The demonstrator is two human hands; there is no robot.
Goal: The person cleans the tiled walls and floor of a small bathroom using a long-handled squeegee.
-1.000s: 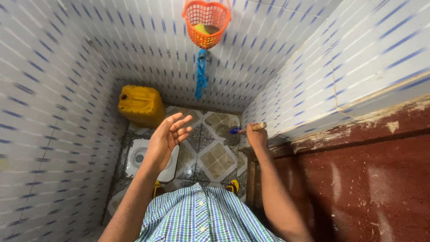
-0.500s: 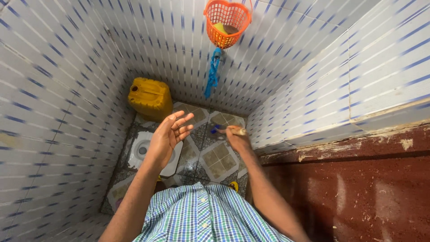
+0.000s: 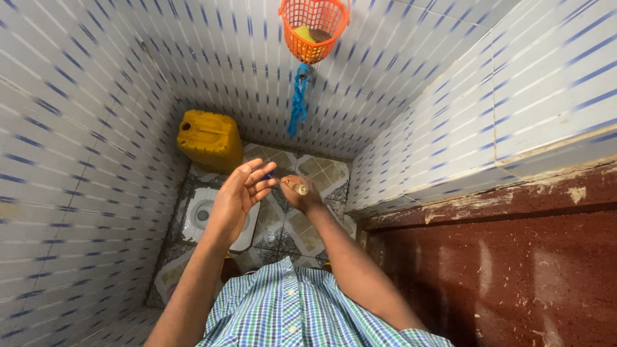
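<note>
Head view: the left hand (image 3: 241, 193) is spread open, palm up; the right hand (image 3: 301, 193) grips a wooden-handled brush (image 3: 297, 187) just beside its fingertips, above the squat toilet (image 3: 200, 218).

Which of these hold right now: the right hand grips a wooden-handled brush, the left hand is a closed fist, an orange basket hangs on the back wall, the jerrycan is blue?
1. The right hand grips a wooden-handled brush. True.
2. The left hand is a closed fist. False: it is open, palm up, fingers spread.
3. An orange basket hangs on the back wall. True.
4. The jerrycan is blue. False: it is yellow, standing on the floor by the squat toilet.
</note>
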